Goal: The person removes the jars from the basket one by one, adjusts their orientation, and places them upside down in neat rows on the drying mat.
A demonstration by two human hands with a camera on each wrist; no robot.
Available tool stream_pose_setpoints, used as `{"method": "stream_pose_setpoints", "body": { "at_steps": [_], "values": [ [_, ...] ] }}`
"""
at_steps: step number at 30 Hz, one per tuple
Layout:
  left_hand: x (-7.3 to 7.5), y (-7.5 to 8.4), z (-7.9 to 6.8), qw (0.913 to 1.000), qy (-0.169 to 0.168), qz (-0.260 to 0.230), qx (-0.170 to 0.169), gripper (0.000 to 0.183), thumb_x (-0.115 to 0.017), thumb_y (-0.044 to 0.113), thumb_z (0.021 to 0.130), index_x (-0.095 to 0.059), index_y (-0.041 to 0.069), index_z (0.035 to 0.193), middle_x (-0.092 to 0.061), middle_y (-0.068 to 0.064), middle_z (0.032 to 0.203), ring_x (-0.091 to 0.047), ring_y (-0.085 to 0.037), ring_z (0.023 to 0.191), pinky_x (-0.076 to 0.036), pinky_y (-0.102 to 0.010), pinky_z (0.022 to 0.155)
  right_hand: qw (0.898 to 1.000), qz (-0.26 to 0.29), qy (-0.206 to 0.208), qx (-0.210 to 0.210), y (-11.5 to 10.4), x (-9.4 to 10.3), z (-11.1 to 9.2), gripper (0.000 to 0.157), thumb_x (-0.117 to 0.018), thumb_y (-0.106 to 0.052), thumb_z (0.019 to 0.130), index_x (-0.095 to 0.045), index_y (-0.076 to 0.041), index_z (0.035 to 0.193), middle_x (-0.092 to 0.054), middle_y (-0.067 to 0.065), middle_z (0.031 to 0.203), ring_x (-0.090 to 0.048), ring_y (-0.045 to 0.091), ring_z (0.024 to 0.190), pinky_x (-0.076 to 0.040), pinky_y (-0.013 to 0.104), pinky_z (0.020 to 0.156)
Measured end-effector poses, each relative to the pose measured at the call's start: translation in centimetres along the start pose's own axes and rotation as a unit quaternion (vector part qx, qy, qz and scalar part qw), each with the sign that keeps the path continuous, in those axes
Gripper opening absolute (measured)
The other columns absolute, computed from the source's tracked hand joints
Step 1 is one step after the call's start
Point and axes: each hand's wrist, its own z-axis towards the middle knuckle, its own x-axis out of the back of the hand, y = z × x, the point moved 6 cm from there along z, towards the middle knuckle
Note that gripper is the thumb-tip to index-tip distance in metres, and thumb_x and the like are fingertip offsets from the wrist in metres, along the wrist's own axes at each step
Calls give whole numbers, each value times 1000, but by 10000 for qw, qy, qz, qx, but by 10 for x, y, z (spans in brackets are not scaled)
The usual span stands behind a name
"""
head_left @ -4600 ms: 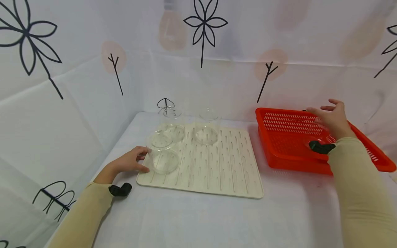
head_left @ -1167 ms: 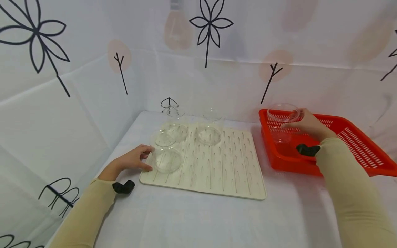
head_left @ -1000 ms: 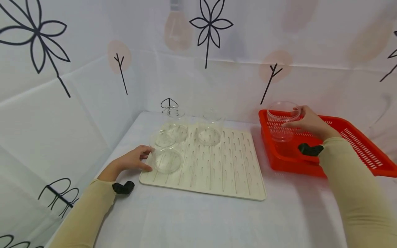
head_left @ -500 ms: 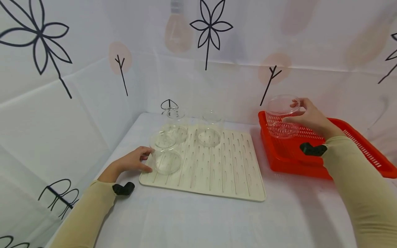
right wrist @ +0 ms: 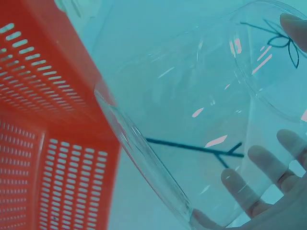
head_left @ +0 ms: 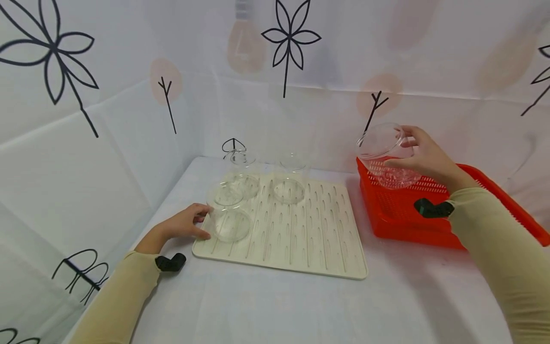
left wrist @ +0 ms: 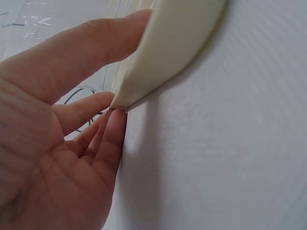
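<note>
My right hand grips a clear, straight-sided cup around its side, above the red basket's left part. The cup tilts with its mouth to the left. In the right wrist view my fingertips show through the cup's clear wall. My left hand lies at the left edge of a cream ridged drying mat. In the left wrist view my thumb reaches over the mat's rim, while other fingertips touch its edge lower down. Three similar clear cups stand on the mat's left half.
The red perforated basket stands right of the mat on a white cloth. A printed white curtain rises behind. The cups at front left, back left and centre are hard to see through.
My right hand, seen at the basket's far right 4.6 s ago, has since taken hold of the cup, raised it out of the basket and tipped it leftward. My left hand stays at the mat edge.
</note>
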Motion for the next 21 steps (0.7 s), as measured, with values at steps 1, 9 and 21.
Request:
{"method": "stream_pose_setpoints", "body": {
  "at_steps": [1,9,21],
  "values": [
    [0,0,0,10000,-3,-6,-6,83,-83,21,70,-37,-4,135,-31,-23,137,-39,-42,122,-36,-48,99,10000,-10,-25,33,-3,0,-1,92,-74,-33,79,-16,-15,149,-29,20,138,-28,42,121,-39,64,84],
    [0,1,-1,10000,-29,-38,-36,85,-84,21,69,-36,-6,135,-31,-25,136,-39,-43,121,-35,-49,99,9992,-218,-160,290,-24,-3,-5,94,-77,-31,77,-18,-15,148,-29,19,138,-28,43,121,-36,67,84],
    [-1,1,0,10000,-22,15,3,84,-83,21,70,-36,-5,135,-31,-25,136,-39,-42,121,-35,-49,99,9956,-566,-213,719,-49,-13,-8,92,-80,-24,73,-24,-8,145,-33,19,134,-31,42,118,-42,64,81]
  ]
}}
